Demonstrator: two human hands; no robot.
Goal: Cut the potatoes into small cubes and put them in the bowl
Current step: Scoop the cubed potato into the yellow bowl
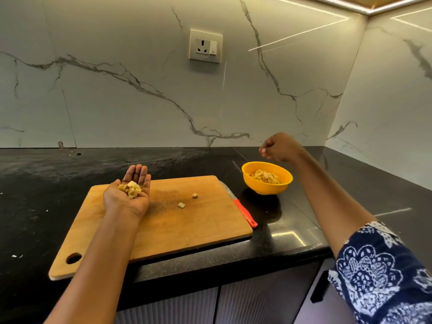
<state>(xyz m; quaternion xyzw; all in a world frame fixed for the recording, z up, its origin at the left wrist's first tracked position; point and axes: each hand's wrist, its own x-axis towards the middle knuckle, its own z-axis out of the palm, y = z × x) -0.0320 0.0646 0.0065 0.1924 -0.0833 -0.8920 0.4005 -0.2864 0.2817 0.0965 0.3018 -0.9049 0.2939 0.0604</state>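
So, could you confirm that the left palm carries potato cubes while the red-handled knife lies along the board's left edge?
Not quite: the head view shows the red-handled knife along the right edge of the cutting board. The left hand does carry potato cubes.

A single wide-angle camera sits on the person's head, facing forward and down across the black counter to the marble wall. It stands close. The cutting board fills the centre toward 7 o'clock, the bowl lies near 3 o'clock and the wall socket at 12. The left forearm enters from 7 o'clock, the right forearm from 4.
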